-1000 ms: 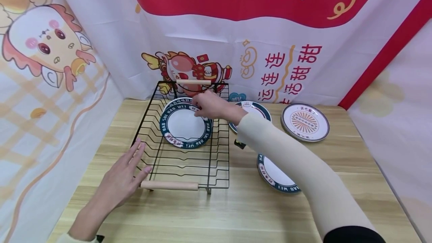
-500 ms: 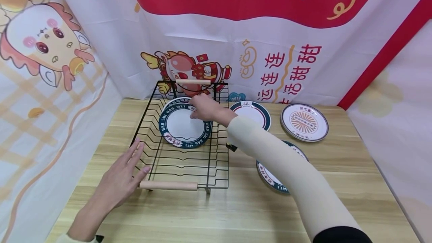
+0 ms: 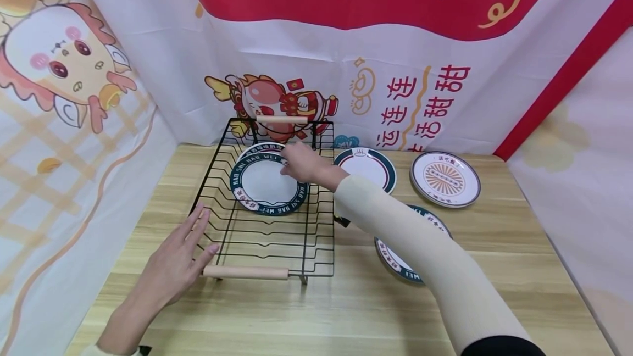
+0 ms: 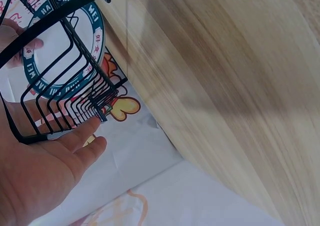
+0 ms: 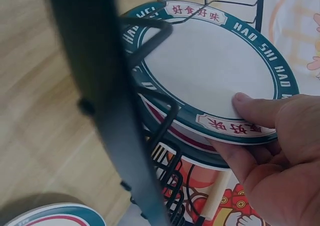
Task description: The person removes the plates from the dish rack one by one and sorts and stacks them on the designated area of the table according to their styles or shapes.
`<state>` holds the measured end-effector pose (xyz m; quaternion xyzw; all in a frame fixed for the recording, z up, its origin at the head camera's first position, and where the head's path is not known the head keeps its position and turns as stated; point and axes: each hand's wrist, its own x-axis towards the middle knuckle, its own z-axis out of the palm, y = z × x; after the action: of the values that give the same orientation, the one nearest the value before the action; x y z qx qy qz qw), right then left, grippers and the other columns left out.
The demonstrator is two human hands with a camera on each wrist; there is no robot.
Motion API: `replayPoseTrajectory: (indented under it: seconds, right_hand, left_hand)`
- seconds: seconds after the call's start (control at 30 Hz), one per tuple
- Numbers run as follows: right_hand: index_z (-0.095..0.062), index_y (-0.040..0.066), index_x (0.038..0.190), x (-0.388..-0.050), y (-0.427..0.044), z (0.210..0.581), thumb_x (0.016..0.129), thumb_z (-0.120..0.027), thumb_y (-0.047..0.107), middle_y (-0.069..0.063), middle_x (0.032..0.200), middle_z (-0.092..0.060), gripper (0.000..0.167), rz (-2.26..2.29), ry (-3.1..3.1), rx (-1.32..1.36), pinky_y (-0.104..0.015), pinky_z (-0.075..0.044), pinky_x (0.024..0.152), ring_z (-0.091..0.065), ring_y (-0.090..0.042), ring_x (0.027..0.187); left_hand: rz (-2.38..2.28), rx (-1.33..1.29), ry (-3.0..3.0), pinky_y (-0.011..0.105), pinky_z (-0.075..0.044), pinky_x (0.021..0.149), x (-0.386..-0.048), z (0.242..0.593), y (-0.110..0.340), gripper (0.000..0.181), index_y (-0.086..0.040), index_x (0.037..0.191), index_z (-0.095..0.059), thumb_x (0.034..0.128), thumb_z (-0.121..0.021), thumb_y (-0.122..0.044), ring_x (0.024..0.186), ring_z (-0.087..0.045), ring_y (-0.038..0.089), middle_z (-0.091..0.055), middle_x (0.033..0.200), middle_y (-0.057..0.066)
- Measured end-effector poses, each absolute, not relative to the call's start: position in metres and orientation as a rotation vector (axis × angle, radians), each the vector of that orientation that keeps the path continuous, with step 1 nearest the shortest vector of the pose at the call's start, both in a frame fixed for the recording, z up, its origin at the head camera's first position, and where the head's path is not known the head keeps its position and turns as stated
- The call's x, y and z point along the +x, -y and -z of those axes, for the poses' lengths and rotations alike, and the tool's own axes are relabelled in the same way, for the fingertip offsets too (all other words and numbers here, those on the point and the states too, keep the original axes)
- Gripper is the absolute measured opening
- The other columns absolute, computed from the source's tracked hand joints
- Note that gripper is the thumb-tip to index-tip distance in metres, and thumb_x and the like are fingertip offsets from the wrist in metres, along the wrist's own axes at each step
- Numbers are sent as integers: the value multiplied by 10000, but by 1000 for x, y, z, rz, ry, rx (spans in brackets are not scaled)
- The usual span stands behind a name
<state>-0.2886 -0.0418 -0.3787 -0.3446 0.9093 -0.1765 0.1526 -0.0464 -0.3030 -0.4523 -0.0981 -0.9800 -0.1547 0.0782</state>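
A black wire dish rack [image 3: 245, 272] with wooden handles stands on the table. My right hand [image 3: 306, 163] pinches the upper right rim of a white plate [image 3: 264, 183] with a dark green lettered border, thumb on its face in the right wrist view. This plate leans back in the rack's rear half. Behind it, mostly hidden, another plate [image 3: 257, 150] shows its rim. My left hand [image 3: 170, 260] rests against the rack's left side near the front handle, its fingers extended. In the left wrist view those fingers [image 4: 87, 148] lie along the rack's wires.
Right of the rack lies a green-rimmed plate [image 3: 363, 169]. Farther right is a plate with an orange sunburst [image 3: 445, 179], apparently stacked. Nearer, green-rimmed plates [image 3: 395, 262] are partly covered by my right forearm. A printed cloth [image 3: 296, 37] hangs behind the wooden table [image 3: 346, 312].
My right forearm has shifted slightly left, showing more of the nearer plates on the right. The plate in my right hand has tilted slightly. My left hand has stayed at the rack.
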Motion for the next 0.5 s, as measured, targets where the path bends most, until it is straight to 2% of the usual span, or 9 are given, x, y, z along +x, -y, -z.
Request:
replayPoseTrajectory:
  seconds: [0.1, 0.5]
  right_hand:
    - [-757, 72, 1142, -288, 41, 378, 1018, -739, 200, -34, 975, -725, 180, 549, -2595, -1010, -257, -588, 726, -684, -161, 838]
    - [-774, 65, 1097, -279, 35, 379, 1036, -711, 184, -41, 894, -743, 149, 586, -2595, -1075, -233, -535, 638, -677, -151, 741]
  left_hand:
    - [469, -287, 2932, 730, -411, 1099, -47, 452, 303, 756, -45, 1677, -251, 1092, -554, -415, 1469, -381, 540, -116, 1781, 83]
    - [470, -284, 2937, 743, -423, 1077, -49, 451, 302, 753, -33, 1673, -257, 1092, -557, -407, 1480, -369, 532, -118, 1781, 85]
